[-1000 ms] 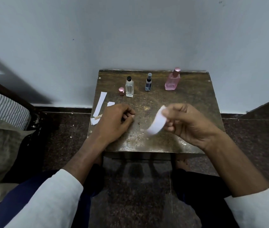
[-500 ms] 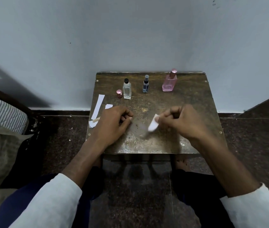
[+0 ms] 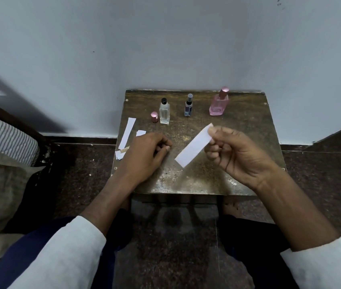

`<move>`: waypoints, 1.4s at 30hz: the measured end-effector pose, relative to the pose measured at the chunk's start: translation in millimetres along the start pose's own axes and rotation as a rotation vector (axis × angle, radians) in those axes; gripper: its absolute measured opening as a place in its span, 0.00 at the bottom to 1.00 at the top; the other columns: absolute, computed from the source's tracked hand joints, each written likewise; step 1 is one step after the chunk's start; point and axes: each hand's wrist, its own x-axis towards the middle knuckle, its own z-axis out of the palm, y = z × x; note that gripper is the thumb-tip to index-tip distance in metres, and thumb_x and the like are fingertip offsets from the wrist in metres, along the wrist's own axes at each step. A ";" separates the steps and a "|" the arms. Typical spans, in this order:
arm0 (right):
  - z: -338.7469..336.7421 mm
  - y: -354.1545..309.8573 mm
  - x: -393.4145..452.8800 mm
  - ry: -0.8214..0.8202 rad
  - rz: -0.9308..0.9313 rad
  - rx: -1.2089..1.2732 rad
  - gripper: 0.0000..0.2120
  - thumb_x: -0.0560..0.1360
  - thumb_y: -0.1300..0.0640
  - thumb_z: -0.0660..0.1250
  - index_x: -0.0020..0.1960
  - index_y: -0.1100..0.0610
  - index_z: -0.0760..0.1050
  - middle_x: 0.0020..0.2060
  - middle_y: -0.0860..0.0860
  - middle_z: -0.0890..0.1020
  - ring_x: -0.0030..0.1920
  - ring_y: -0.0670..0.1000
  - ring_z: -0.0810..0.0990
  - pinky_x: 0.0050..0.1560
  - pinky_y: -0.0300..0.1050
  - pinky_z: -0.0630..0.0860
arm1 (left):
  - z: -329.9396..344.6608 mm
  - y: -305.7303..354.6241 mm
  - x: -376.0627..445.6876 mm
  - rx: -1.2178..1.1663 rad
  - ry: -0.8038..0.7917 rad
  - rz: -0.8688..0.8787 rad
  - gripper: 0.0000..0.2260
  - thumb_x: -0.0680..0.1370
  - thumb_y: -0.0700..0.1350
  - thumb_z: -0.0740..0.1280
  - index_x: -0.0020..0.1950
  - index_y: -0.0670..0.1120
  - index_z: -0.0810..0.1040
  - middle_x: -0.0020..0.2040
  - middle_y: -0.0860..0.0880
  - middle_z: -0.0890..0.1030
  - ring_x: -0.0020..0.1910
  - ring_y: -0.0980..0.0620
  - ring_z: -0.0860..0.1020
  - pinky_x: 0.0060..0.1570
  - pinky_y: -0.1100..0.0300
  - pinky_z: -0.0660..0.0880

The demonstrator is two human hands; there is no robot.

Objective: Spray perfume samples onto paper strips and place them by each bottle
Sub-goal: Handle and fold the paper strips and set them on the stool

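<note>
My right hand (image 3: 240, 155) pinches a paper strip (image 3: 193, 145) above mid-tabletop (image 3: 248, 126); my left hand (image 3: 144, 155), fingers curled together, rests near the left edge.

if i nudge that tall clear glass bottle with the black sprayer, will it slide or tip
The tall clear glass bottle with the black sprayer looks narrow for its height, so a push near the top would probably tip it. Its square base may slide if nudged low. It looks nearly empty, hence likely light, and the small pink cap close beside it could get knocked.
</note>
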 end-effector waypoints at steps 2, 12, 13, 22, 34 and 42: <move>1.9 -3.6 1.1 -0.050 -0.008 0.168 0.03 0.76 0.61 0.72 0.46 0.58 0.77 0.34 0.50 0.78 0.32 0.43 0.74 0.33 0.34 0.74 | -0.1 0.8 0.1 0.006 -0.009 -0.001 0.05 0.82 0.42 0.71 0.56 0.49 0.85 0.48 0.55 0.84 0.43 0.66 0.77 0.44 0.76 0.70; 2.1 11.8 7.7 0.222 -0.140 -0.375 0.03 0.79 0.63 0.74 0.50 0.62 0.80 0.35 0.54 0.84 0.31 0.47 0.79 0.33 0.38 0.79 | -2.1 2.1 -0.7 0.012 0.027 -0.041 0.03 0.83 0.46 0.71 0.53 0.51 0.84 0.42 0.60 0.81 0.40 0.63 0.78 0.41 0.66 0.71; 3.5 11.5 8.0 0.219 -0.124 -0.368 0.03 0.79 0.65 0.73 0.51 0.62 0.80 0.37 0.56 0.85 0.32 0.48 0.80 0.34 0.39 0.81 | -2.2 3.4 -0.2 -0.008 0.030 -0.051 0.04 0.84 0.47 0.70 0.53 0.51 0.85 0.42 0.58 0.83 0.41 0.61 0.79 0.41 0.66 0.70; -1.6 13.6 11.9 0.219 -0.026 -0.436 0.03 0.79 0.65 0.72 0.52 0.63 0.79 0.40 0.60 0.87 0.33 0.49 0.83 0.36 0.41 0.83 | -8.0 13.5 0.1 -0.559 -0.057 -0.176 0.16 0.87 0.56 0.59 0.65 0.53 0.84 0.51 0.54 0.88 0.48 0.54 0.85 0.41 0.63 0.76; -7.5 15.4 15.7 0.242 -0.053 -0.463 0.05 0.78 0.65 0.74 0.51 0.63 0.79 0.40 0.59 0.87 0.33 0.50 0.83 0.35 0.40 0.82 | -11.3 14.8 0.1 -0.488 -0.032 -0.207 0.05 0.85 0.46 0.70 0.52 0.48 0.84 0.46 0.54 0.89 0.37 0.56 0.83 0.40 0.62 0.80; -11.1 18.0 14.5 0.282 -0.257 -0.609 0.05 0.75 0.65 0.78 0.45 0.61 0.82 0.41 0.60 0.87 0.42 0.53 0.86 0.46 0.45 0.84 | -12.9 16.2 -1.0 -0.427 -0.017 -0.200 0.05 0.84 0.46 0.70 0.51 0.49 0.85 0.45 0.56 0.89 0.37 0.59 0.83 0.40 0.68 0.78</move>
